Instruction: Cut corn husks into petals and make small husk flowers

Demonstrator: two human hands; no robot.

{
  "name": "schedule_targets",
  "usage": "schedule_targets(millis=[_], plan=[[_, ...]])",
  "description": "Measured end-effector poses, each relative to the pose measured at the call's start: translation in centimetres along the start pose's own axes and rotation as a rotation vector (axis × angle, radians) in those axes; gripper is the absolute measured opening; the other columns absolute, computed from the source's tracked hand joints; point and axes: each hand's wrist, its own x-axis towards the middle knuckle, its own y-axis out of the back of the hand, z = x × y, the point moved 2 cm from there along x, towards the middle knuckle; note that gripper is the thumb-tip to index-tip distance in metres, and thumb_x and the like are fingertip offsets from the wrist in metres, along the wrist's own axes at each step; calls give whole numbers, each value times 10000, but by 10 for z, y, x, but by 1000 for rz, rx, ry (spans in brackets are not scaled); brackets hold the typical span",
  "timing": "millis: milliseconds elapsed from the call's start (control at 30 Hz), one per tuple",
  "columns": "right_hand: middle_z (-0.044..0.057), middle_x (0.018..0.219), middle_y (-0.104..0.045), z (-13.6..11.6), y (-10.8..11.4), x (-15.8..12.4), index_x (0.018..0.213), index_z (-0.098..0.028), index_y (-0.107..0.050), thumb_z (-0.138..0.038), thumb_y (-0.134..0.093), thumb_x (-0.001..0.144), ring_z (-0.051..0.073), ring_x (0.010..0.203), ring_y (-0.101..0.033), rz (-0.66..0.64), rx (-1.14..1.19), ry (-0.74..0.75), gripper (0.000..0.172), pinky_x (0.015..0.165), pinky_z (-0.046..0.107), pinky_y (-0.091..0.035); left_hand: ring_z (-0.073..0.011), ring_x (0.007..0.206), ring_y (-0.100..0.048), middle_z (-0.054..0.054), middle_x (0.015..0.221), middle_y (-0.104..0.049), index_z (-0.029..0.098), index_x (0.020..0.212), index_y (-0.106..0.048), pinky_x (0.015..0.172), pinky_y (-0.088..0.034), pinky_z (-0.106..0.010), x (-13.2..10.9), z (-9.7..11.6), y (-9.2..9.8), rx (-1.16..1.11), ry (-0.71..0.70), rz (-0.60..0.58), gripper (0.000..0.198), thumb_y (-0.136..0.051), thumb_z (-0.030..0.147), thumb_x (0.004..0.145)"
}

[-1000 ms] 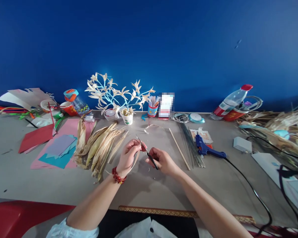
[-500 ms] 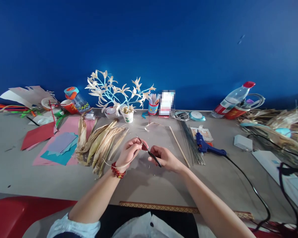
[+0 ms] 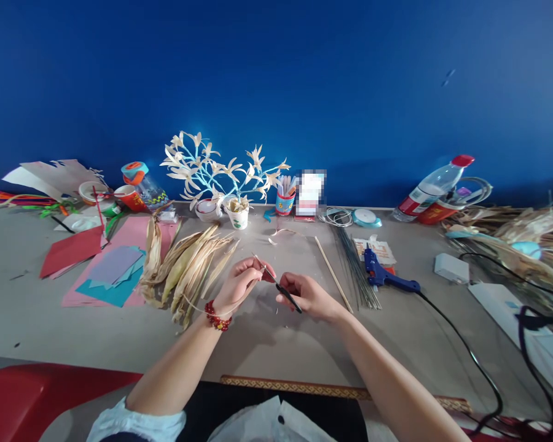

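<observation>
My left hand (image 3: 238, 285), with a red bead bracelet at the wrist, pinches a thin pale strip of dried husk (image 3: 198, 306) that trails down toward my wrist. My right hand (image 3: 306, 295) is closed on small black-handled scissors (image 3: 279, 285), their blades pointing up-left and meeting the strip between my hands. Both hands hover just above the grey table (image 3: 267, 337) near its middle. A pile of dried corn husks (image 3: 187, 267) lies just left of my left hand.
Coloured paper sheets (image 3: 105, 270) lie at the left. A husk-flower branch (image 3: 216, 172) stands in cups at the back. To the right are a wooden stick (image 3: 333, 274), thin green wires (image 3: 356, 270), a blue glue gun (image 3: 383, 275) with black cord, a water bottle (image 3: 431, 184) and more husks (image 3: 520, 236).
The hands stay almost in place, the strip's loose end shifting slightly by my left wrist. The view has moved a little.
</observation>
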Motion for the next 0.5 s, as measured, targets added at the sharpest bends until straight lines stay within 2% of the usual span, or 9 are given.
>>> schedule_targets(millis=[300, 400, 500], plan=[[-72, 508, -465, -5, 7, -1, 664, -195, -478, -473, -754, 706, 82, 484, -390, 105, -186, -6, 394, 451, 205, -246, -192, 835, -623, -63, 882, -686, 167, 645, -568, 835, -499, -348, 2, -2, 6, -23, 97, -27, 58, -590, 166, 699], [-73, 525, -458, -4, 9, 1, 670, -201, -460, -421, -769, 686, 80, 490, -386, 247, -116, 4, 380, 457, 204, -264, -170, 802, -609, -54, 888, -664, 166, 654, -562, 787, -492, -316, 2, -3, 7, -30, 113, -38, 91, -621, 188, 719], [-36, 676, -563, -5, 6, 2, 768, -206, -471, -363, -780, 663, 94, 569, -467, 349, 75, 76, 362, 509, 206, -346, -152, 746, -586, -43, 801, -633, 160, 673, -567, 724, -469, -277, 1, -9, 4, 28, 166, -122, 136, -662, 239, 731]])
